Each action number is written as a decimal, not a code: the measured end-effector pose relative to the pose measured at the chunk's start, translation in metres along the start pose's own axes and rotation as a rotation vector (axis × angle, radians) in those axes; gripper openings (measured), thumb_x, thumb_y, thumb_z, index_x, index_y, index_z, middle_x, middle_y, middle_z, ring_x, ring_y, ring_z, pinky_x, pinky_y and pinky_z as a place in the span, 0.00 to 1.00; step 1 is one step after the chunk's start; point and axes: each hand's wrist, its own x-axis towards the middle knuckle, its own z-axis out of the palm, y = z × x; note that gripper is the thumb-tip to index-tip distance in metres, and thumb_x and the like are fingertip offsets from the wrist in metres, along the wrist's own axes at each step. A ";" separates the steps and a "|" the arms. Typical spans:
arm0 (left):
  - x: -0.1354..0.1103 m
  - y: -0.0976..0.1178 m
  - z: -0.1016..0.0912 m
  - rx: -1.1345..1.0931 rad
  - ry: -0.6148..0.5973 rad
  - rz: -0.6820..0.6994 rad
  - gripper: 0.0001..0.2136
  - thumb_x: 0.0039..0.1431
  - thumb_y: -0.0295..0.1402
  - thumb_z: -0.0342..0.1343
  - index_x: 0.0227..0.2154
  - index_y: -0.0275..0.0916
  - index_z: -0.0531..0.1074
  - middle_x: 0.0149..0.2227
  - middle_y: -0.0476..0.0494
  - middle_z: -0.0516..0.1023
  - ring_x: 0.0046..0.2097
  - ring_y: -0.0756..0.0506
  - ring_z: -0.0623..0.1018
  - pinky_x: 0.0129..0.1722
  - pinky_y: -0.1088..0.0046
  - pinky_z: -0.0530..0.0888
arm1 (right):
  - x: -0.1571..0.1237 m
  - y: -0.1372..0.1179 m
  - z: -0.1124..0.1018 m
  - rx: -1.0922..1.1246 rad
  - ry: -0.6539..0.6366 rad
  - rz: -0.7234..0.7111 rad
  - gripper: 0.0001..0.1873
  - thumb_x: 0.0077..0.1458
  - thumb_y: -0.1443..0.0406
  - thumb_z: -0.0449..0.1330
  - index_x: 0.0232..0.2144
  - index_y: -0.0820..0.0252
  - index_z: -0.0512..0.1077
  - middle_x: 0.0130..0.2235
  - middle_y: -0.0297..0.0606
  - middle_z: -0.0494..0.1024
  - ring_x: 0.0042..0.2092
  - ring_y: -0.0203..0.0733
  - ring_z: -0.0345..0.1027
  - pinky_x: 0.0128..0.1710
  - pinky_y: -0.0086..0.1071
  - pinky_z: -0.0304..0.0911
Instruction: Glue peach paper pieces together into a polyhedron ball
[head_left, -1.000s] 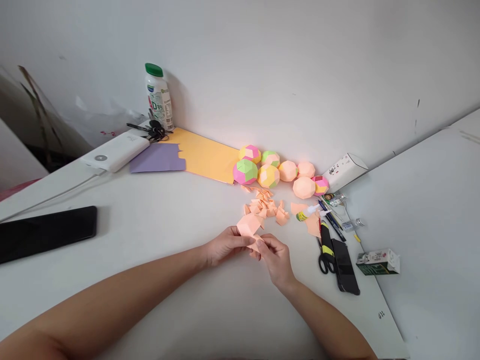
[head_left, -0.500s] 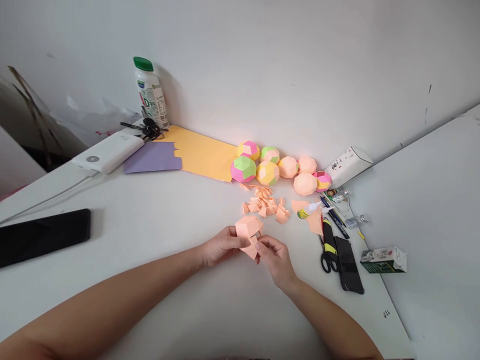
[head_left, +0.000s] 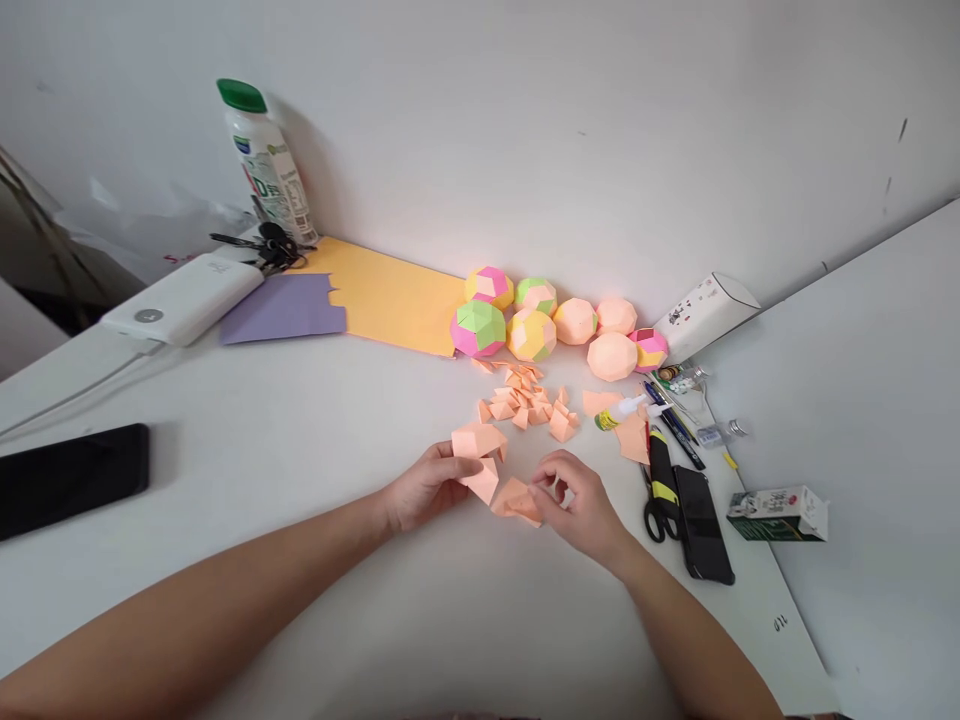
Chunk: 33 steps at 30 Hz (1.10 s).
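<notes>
Your left hand [head_left: 427, 490] pinched a folded peach paper shape [head_left: 475, 440] above the desk. Your right thumb and finger gripped the edge of a bent peach piece [head_left: 517, 500], close beside it; your right hand [head_left: 581, 500] was partly curled. To your right lay black scissors [head_left: 663, 518] and a dark phone [head_left: 706, 525]. Just past your hands, a heap of little peach bits [head_left: 521, 403] sat in the way of the paper balls [head_left: 531, 335]. A glue bottle [head_left: 615, 412] lay right of the heap. Farther off, a green-capped bottle [head_left: 270, 170] stood by the wall [head_left: 525, 120].
</notes>
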 end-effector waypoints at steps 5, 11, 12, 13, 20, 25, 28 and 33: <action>0.001 0.000 -0.004 0.010 0.024 -0.019 0.06 0.49 0.28 0.55 0.32 0.35 0.72 0.30 0.45 0.73 0.33 0.46 0.71 0.36 0.70 0.67 | -0.005 0.005 -0.013 -0.304 -0.267 -0.117 0.12 0.47 0.65 0.62 0.36 0.58 0.67 0.45 0.44 0.68 0.47 0.47 0.63 0.43 0.40 0.63; 0.001 0.000 -0.005 0.028 -0.031 -0.059 0.06 0.48 0.28 0.55 0.31 0.35 0.73 0.30 0.44 0.73 0.33 0.46 0.71 0.35 0.70 0.66 | -0.006 0.017 -0.004 -0.294 -0.164 0.067 0.07 0.54 0.62 0.57 0.35 0.58 0.68 0.38 0.41 0.70 0.41 0.44 0.65 0.38 0.37 0.64; 0.001 0.000 -0.005 0.017 -0.033 -0.061 0.07 0.48 0.28 0.55 0.32 0.35 0.73 0.29 0.44 0.73 0.33 0.46 0.71 0.35 0.70 0.67 | -0.005 0.019 -0.002 -0.266 -0.165 0.084 0.04 0.53 0.63 0.57 0.31 0.58 0.69 0.36 0.39 0.70 0.40 0.43 0.65 0.37 0.36 0.63; 0.001 0.001 -0.004 0.002 -0.029 -0.060 0.07 0.48 0.28 0.55 0.32 0.35 0.73 0.29 0.44 0.73 0.33 0.45 0.71 0.35 0.70 0.67 | -0.005 0.021 -0.001 -0.227 -0.167 0.097 0.03 0.51 0.65 0.58 0.27 0.59 0.68 0.34 0.38 0.69 0.39 0.42 0.64 0.36 0.35 0.63; 0.001 0.003 -0.001 -0.047 -0.009 -0.042 0.06 0.48 0.28 0.54 0.30 0.34 0.73 0.27 0.43 0.73 0.31 0.45 0.71 0.34 0.70 0.68 | -0.003 0.001 -0.012 0.260 -0.085 0.201 0.09 0.48 0.69 0.57 0.20 0.59 0.61 0.33 0.35 0.70 0.34 0.36 0.65 0.34 0.31 0.62; 0.001 0.003 -0.001 -0.022 -0.027 -0.085 0.09 0.47 0.27 0.55 0.33 0.34 0.73 0.30 0.42 0.74 0.33 0.44 0.72 0.35 0.68 0.69 | -0.008 -0.014 -0.011 0.245 0.127 0.041 0.12 0.46 0.71 0.57 0.18 0.58 0.57 0.30 0.35 0.70 0.32 0.38 0.65 0.32 0.32 0.62; 0.002 0.003 0.000 0.028 -0.012 -0.105 0.10 0.45 0.26 0.56 0.33 0.34 0.74 0.30 0.42 0.74 0.33 0.44 0.73 0.35 0.69 0.69 | -0.009 -0.014 -0.001 0.059 0.252 -0.129 0.12 0.46 0.72 0.56 0.18 0.57 0.58 0.29 0.36 0.70 0.30 0.38 0.65 0.30 0.33 0.62; 0.003 0.000 -0.001 0.029 0.028 -0.098 0.10 0.44 0.25 0.58 0.33 0.34 0.76 0.30 0.42 0.76 0.34 0.44 0.74 0.36 0.70 0.69 | -0.011 -0.011 0.017 -0.208 0.270 -0.453 0.12 0.49 0.76 0.53 0.21 0.55 0.61 0.34 0.40 0.74 0.40 0.44 0.70 0.35 0.39 0.68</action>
